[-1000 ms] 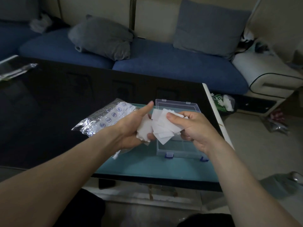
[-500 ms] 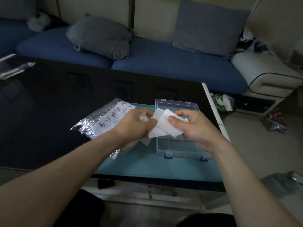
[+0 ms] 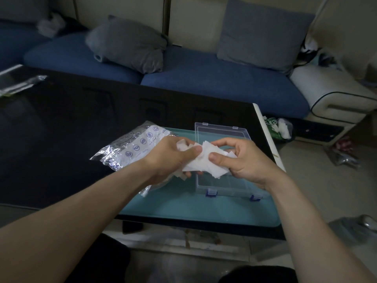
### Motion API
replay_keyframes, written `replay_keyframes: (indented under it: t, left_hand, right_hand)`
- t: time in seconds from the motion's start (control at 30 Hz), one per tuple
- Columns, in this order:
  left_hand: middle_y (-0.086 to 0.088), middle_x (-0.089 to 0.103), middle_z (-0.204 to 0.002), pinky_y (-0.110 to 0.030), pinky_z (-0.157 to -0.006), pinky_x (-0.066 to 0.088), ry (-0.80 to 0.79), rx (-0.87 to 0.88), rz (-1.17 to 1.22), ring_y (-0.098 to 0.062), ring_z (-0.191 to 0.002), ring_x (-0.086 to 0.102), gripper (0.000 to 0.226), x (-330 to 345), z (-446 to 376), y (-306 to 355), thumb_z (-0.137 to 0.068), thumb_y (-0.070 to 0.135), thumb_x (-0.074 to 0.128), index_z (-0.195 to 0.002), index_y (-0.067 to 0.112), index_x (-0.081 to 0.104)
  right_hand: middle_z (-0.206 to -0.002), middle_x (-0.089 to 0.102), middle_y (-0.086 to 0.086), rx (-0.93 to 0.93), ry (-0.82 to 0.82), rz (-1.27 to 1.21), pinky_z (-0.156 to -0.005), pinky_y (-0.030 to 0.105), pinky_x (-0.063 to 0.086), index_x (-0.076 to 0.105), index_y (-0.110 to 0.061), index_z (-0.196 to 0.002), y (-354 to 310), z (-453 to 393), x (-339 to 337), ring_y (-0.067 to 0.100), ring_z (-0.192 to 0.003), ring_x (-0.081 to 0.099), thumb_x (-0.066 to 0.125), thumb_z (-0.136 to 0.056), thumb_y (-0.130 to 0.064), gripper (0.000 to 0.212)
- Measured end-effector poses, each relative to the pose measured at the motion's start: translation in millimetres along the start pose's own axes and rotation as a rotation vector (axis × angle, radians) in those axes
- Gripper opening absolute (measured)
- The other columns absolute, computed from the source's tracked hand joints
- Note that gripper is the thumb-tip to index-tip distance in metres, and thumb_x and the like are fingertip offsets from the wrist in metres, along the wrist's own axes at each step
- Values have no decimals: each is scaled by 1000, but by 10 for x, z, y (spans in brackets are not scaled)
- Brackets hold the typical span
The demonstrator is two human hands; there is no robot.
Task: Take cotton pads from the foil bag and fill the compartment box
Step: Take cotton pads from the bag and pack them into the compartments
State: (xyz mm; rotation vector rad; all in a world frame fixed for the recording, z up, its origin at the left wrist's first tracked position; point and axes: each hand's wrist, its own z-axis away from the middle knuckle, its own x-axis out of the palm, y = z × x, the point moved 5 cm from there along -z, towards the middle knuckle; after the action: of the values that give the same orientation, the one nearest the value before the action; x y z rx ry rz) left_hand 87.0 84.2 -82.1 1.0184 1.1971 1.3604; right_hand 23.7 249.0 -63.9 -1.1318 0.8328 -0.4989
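Note:
A bunch of white square cotton pads (image 3: 202, 161) is held between both hands above the left part of the clear compartment box (image 3: 228, 183). My left hand (image 3: 169, 158) grips the pads from the left, thumb on top. My right hand (image 3: 240, 160) pinches them from the right with thumb and fingers. The box stands open on the teal mat (image 3: 183, 207), its lid (image 3: 220, 130) tilted back; its blue latches face me. The silver foil bag (image 3: 130, 148) lies on the table just left of my left hand, partly under it.
The dark table (image 3: 61, 129) stretches left, with a clear plastic wrapper (image 3: 20, 84) at its far left edge. A blue sofa with grey cushions (image 3: 130, 45) is behind. Bags and litter (image 3: 279, 129) lie on the floor to the right of the table.
Both hands have closed in on the pads, and the bunch is now squeezed tighter between them. The left thumb, raised a second ago, now lies on the pads.

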Motion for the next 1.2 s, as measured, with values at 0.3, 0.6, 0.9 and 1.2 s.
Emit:
replay_keyframes:
  t: [0.3,0.6,0.9,1.2]
  left_hand:
    - [-15,68,-61,-25,-44,46,279,13,74,-20,-45,59,13,-137,-27,1,-93,14,68,-91,1,63]
    - [-4,68,-78,-16,-44,47,462,55,41,1,-49,62,17,-177,64,142,-89,21,73,-94,6,66]
    - [-3,67,-64,-23,-44,50,338,73,144,-13,-53,66,22,-74,139,227,-94,23,67,-91,3,58]
    - [5,67,-50,-14,-43,43,203,28,-191,-5,-43,62,18,-138,132,196,-86,21,76,-90,13,60]
  right_hand:
    - [-70,68,-6,36,313,-172,-40,14,34,67,-13,-96,22,-26,-226,0,-41,50,69,-95,-17,5]
    - [-55,40,-7,316,129,-535,-34,18,15,61,-12,-94,66,-37,138,6,-43,25,62,-94,-43,31]
    - [-72,71,-7,160,244,-183,-66,31,43,72,-19,-88,-26,-42,189,11,-67,59,87,-74,-27,23]
    - [-87,77,1,-52,257,-126,-66,29,57,75,-11,-93,-115,-12,81,15,-77,72,89,-70,-26,31]
